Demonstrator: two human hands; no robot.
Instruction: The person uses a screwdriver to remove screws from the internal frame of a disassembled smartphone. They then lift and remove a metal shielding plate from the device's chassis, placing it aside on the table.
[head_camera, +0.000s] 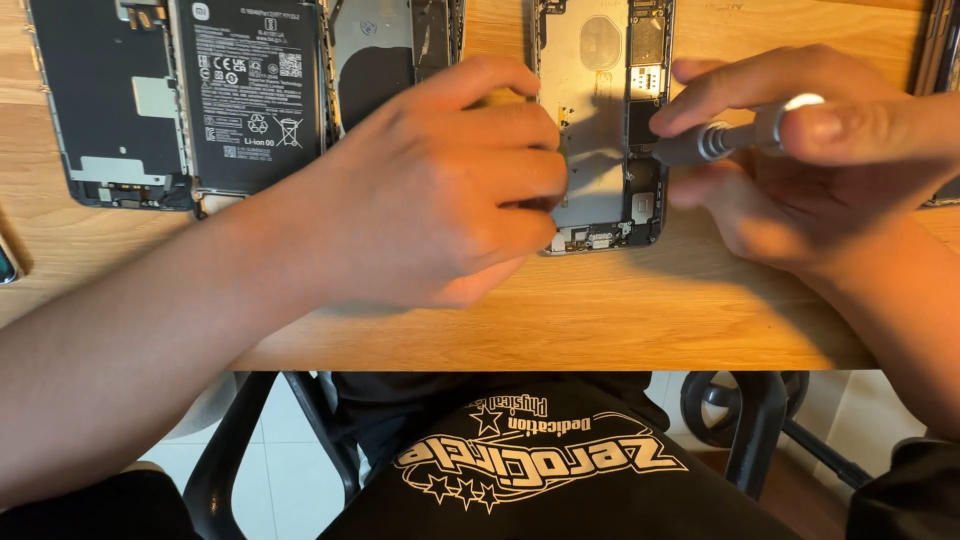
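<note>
Gripping a grey metal screwdriver (735, 135), the fingers of the right hand (800, 160) close around its handle, with the index finger laid along the top and a fingertip over the end cap; the tip points left onto the opened phone chassis (600, 120). That silver chassis lies flat on the wooden table (600, 310), back cover off, with its small boards and connectors showing along its right and bottom edges. The left hand (440, 190) rests on the chassis's left edge, fingers curled and pressed together, their tips hidden against the frame, so whether they pinch anything cannot be told. Further left, well apart from the screwdriver, a 2nd opened phone (180, 100) lies with its black battery (250, 90) exposed, and a 3rd opened frame (390, 50) sits between the 2, partly behind the left knuckles. Below the table edge are a black printed shirt (540, 470) and a black chair (250, 450).
</note>
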